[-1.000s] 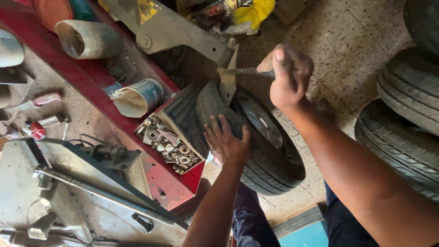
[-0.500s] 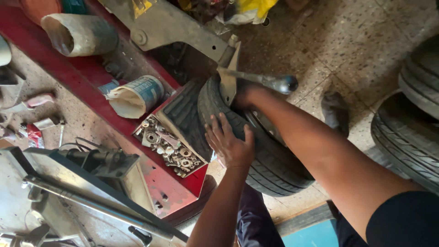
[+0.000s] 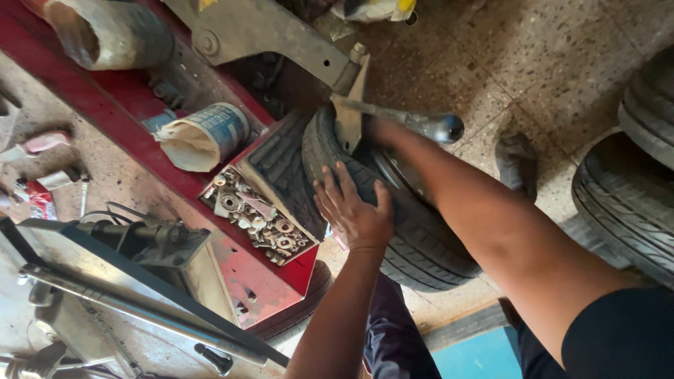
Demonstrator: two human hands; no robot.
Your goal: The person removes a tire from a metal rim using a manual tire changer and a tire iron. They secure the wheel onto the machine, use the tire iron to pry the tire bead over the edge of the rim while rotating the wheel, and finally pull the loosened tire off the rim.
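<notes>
On the far left, a grey tube (image 3: 112, 31) lies on the red machine (image 3: 133, 119). Next to it a paper-wrapped can (image 3: 203, 137) rests on its side. A small tray of nuts and washers (image 3: 256, 217) sits close by, easy to reach. In the middle, the left hand (image 3: 354, 210) lies flat and open on the black tyre (image 3: 414, 231), fingers spread, pressing to keep it steady. It grips nothing. The tyre stands against the machine's grey metal arm (image 3: 281, 42). The right hand is hidden behind the tyre's edge, so I cannot tell its grip; it may be near the metal bar (image 3: 414, 121). More tyres (image 3: 632, 189) wait on the right.
</notes>
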